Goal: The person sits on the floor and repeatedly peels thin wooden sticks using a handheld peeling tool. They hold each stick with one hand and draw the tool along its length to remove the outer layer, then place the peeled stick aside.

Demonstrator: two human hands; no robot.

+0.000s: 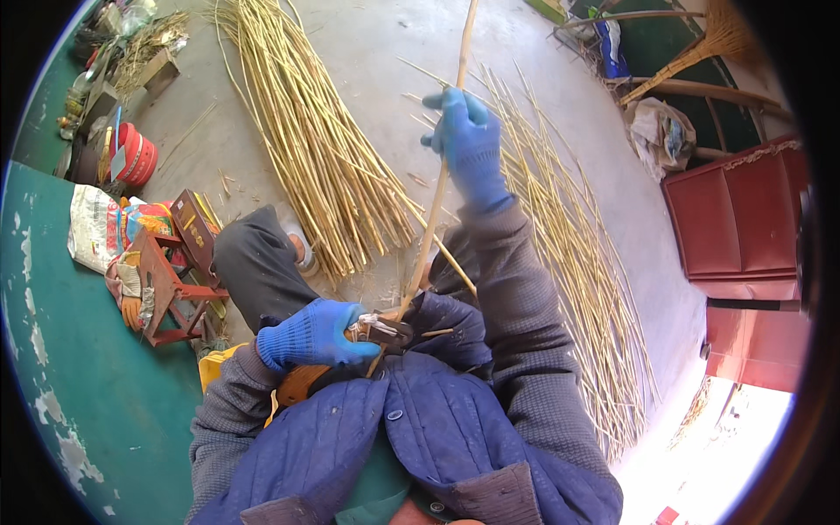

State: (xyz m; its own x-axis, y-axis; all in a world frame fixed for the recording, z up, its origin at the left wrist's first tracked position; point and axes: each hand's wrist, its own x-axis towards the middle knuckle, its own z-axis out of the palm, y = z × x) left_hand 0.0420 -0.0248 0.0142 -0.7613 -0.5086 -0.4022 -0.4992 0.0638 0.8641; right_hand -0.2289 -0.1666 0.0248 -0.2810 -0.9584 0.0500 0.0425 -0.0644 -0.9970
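Note:
Both my hands wear blue knit gloves. Raised in front of me, my right hand [472, 144] is closed around a long thin peeled-looking stick [431, 219]. The stick slants from the top of the picture down to my lap. At my lap my left hand [319, 334] grips a hand tool [385, 331] with a pale wrapped handle and a dark metal head. The stick's lower part passes right at the tool's head; whether the metal closes on it I cannot tell. Another short stick end [437, 332] shows beside the head.
A thick bundle of sticks [315, 149] lies ahead on the concrete floor, and a looser spread [577, 262] lies to the right. At left stand a small red-brown stool [166, 284], sacks [96, 227] and a red bucket [136, 156]. A maroon padded seat [739, 210] and a broom [691, 57] are at right.

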